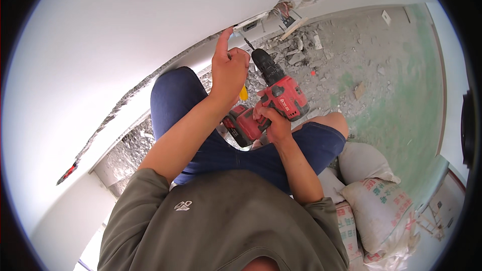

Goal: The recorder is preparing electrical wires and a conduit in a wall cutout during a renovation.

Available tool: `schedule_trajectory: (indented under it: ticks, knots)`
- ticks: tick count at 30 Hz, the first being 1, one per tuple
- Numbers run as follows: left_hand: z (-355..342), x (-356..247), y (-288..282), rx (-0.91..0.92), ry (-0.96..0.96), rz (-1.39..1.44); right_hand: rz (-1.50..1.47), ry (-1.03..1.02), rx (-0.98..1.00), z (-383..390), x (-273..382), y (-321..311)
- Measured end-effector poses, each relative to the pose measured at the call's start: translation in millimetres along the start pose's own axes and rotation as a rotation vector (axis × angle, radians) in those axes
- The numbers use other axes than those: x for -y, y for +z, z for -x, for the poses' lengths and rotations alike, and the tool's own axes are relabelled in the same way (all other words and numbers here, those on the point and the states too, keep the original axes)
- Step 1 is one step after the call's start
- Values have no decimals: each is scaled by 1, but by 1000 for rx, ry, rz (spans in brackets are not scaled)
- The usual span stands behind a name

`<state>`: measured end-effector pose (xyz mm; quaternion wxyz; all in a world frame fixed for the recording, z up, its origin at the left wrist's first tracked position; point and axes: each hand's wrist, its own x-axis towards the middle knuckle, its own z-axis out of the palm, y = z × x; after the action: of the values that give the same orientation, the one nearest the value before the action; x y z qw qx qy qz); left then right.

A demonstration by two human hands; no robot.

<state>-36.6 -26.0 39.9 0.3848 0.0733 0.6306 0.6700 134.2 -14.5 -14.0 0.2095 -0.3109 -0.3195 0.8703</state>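
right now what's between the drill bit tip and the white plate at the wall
Nothing, as far as the head view shows: the drill bit reaches the white plate, with the left hand fingertip beside it. Contact itself is too small to confirm.

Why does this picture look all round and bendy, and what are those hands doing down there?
The picture comes from a camera worn on a person's head, looking down. Its wide lens bends straight lines, so the white wall looks curved. At the bottom you see the person's own grey-green shirt and blue shorts; they are crouching.

The right hand holds a red and black cordless drill, its tip aimed at a white socket plate low on the wall. The left hand reaches up, one finger pressed to that plate, with something small and yellow showing below it.

The grey floor is strewn with broken rubble. Full sacks are stacked at the person's right.
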Motion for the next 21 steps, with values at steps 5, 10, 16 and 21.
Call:
schedule_trajectory:
  ticks: [5, 10, 16, 21]
  knots:
    - [-1, 1, -1, 8, -16, 14, -13, -1, -6, 1, -1, -4]
    - [0, 0, 0, 18, 6, -15, -25, 15, -11, -1, 0, -3]
    - [-2, 1, 3, -12, -3, -18, -24, 24, -2, -1, -1, -4]
    - [-3, 7, 3, -16, 49, -45, -54, 49, 60, -5, 2, -6]
